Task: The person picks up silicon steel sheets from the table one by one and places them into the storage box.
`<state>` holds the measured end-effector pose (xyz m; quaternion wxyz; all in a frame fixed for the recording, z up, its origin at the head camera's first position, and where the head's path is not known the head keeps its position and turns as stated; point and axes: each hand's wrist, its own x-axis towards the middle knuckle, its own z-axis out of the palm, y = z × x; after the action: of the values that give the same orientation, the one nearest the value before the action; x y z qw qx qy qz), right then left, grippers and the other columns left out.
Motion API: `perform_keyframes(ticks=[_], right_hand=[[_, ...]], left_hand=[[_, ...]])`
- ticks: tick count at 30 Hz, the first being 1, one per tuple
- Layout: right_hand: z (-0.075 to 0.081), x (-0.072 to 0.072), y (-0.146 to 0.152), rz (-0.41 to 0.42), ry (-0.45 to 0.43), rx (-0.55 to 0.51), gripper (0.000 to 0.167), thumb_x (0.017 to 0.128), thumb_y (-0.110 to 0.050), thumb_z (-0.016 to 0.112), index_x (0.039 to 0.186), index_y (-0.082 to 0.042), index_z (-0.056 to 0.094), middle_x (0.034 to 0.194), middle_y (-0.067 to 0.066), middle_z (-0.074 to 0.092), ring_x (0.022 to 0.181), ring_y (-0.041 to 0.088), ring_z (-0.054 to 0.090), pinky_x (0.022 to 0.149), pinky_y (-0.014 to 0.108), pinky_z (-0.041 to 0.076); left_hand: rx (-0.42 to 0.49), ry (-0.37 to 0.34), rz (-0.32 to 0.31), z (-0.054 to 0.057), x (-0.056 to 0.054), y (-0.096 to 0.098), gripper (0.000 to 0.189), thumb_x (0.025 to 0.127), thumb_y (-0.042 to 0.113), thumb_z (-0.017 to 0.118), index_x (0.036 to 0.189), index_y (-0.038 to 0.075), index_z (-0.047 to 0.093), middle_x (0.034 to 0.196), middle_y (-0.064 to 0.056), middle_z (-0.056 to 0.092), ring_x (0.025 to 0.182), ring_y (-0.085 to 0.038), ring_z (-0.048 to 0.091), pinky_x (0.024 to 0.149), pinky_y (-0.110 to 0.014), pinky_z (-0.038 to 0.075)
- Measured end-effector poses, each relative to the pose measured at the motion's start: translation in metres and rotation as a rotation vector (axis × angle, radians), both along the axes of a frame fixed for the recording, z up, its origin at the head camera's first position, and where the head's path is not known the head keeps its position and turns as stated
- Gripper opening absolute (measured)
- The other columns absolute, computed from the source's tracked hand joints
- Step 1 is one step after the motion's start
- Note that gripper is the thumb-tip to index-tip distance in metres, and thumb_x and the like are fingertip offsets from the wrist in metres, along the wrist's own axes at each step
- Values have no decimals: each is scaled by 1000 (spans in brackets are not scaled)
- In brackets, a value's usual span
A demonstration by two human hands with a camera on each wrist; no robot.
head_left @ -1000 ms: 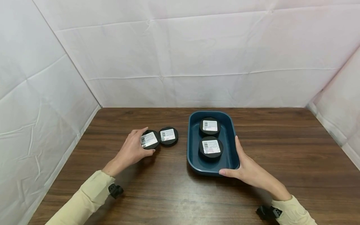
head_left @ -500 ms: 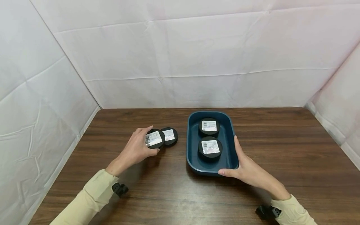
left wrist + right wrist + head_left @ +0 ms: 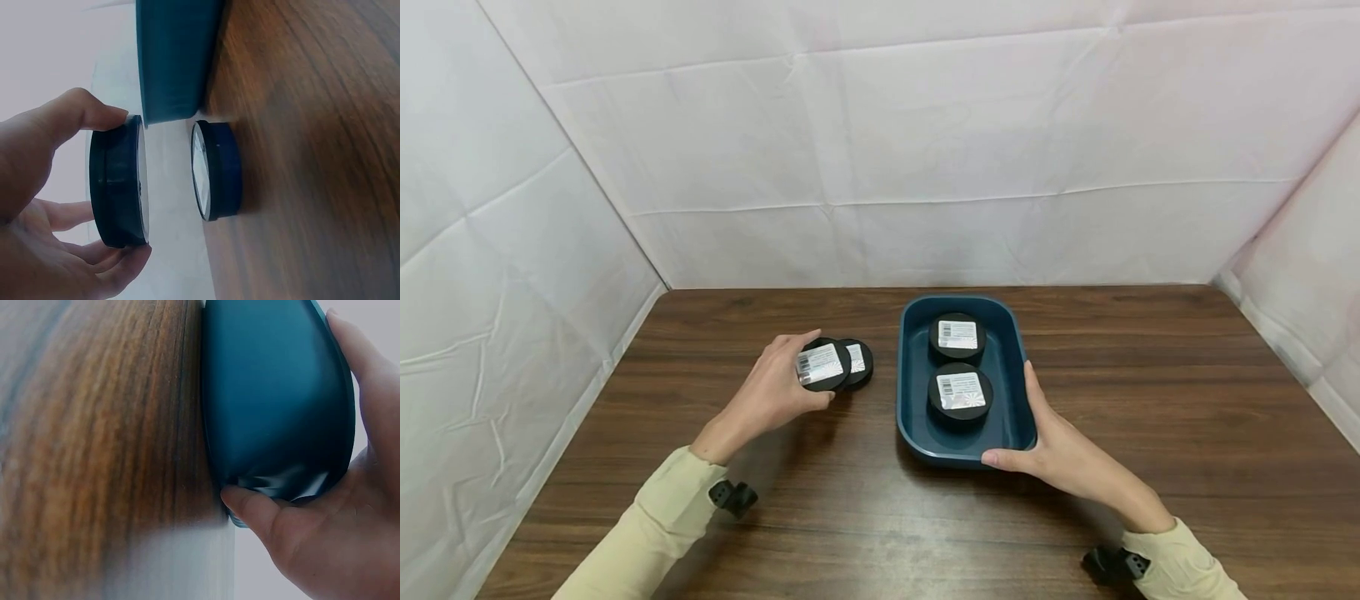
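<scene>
My left hand (image 3: pixel 769 390) grips a flat round black jar (image 3: pixel 824 367) with a white barcode label, thumb on one side and fingers on the other. The left wrist view shows this jar (image 3: pixel 117 181) raised off the table. A second black jar (image 3: pixel 224 170) stands on the wood beside it, partly covered by the held one in the head view. At the near right corner of a dark blue tray (image 3: pixel 912 417), my right hand (image 3: pixel 1060 450) holds the wall, thumb at the front and fingers along the side. Two labelled black jars, one far (image 3: pixel 957 337) and one near (image 3: pixel 959 395), sit inside.
The brown wooden table (image 3: pixel 865 517) carries everything. White sheeting (image 3: pixel 925 167) rises behind it and along both sides. In the left wrist view, the tray's side (image 3: pixel 178 62) stands beyond the two jars.
My left hand has moved right with its jar, lifting it so that it now overlaps the second jar in the head view. The right hand and tray stay in place.
</scene>
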<state>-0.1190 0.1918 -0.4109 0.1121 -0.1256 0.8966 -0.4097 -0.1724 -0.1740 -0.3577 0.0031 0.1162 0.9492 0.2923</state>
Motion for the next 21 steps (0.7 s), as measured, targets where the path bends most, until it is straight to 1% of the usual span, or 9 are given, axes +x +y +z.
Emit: perform_keyframes(ticks=[5,13,17,21], right_hand=[[1,1,0,-3,-9,11,131,84,-46,79,155,-26,-29,167,27,-2,148,48,25,112,66,31],[1,0,-1,-2,-14,14,131,85,-44,79,156,-21,-28,167,26,-3,148,49,23,112,67,31],[1,0,-1,2,-5,16,131,84,-46,79,156,-22,-28,167,26,-2,148,48,24,112,66,31],[2,0,-1,2,-5,20,131,84,-47,79,155,-25,-29,167,26,-2,147,47,26,111,65,32]], left_hand=[[7,-7,-9,4,-2,6,88,74,23,83,151,5,43,145,-22,49,128,-36,49,101,-50,45],[10,-35,-21,13,-3,15,89,76,23,82,154,8,40,149,-20,45,131,-36,47,102,-52,44],[13,-39,-21,17,-4,16,90,77,24,82,154,10,39,150,-19,45,131,-36,47,103,-52,43],[16,-40,-34,20,-7,19,90,77,23,82,155,11,38,150,-18,45,131,-35,47,104,-52,43]])
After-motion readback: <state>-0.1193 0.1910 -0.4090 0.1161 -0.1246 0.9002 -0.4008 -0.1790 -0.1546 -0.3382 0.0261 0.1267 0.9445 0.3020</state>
